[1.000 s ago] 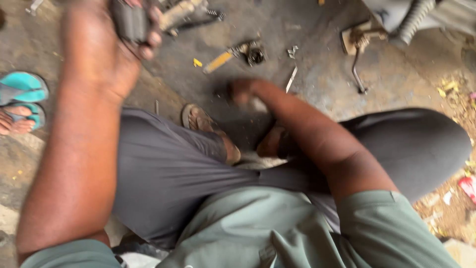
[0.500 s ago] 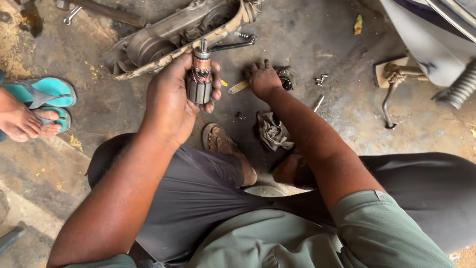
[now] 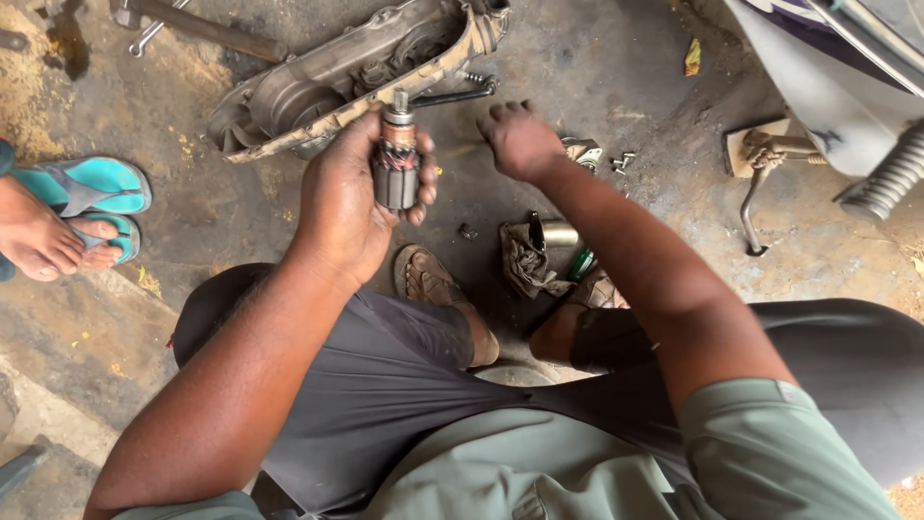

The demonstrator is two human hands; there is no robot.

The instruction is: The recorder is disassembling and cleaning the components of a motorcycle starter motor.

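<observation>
The small cylindrical motor armature (image 3: pixel 397 159), with a dark laminated steel core, a band of copper-coloured windings above it and a short grey steel shaft at the top, stands upright in your left hand (image 3: pixel 346 207), raised above the grimy concrete floor (image 3: pixel 616 58) in front of your knees. Your left hand is closed around it, fingers wrapped over the dark core and thumb behind. Judge it dense for its size, rigid and probably oily, so it may slip. Keep your grip on the steel core, as now. The copper band looks the delicate part; avoid squeezing or knocking it, and keep the shaft end from striking the floor.

Your right hand (image 3: pixel 520 143) hovers just beside the armature, fingers curled into a loose fist, knuckles up. Whether it holds anything you cannot tell from this view.

Beyond both hands lies a long grey cast-metal engine cover (image 3: pixel 337 77), dirty and turned open side up, with a dark spanner (image 3: pixel 452 94) near its right end. Below the right hand sit a crumpled grey rag (image 3: pixel 525 262) and a short shiny metal cylinder (image 3: pixel 558 233); small loose bolts (image 3: pixel 621 162) lie to the right. Your sandalled foot (image 3: pixel 433 284) rests under the armature. At the left edge, another person's foot in a turquoise flip-flop (image 3: pixel 91 188) stands well apart.
</observation>
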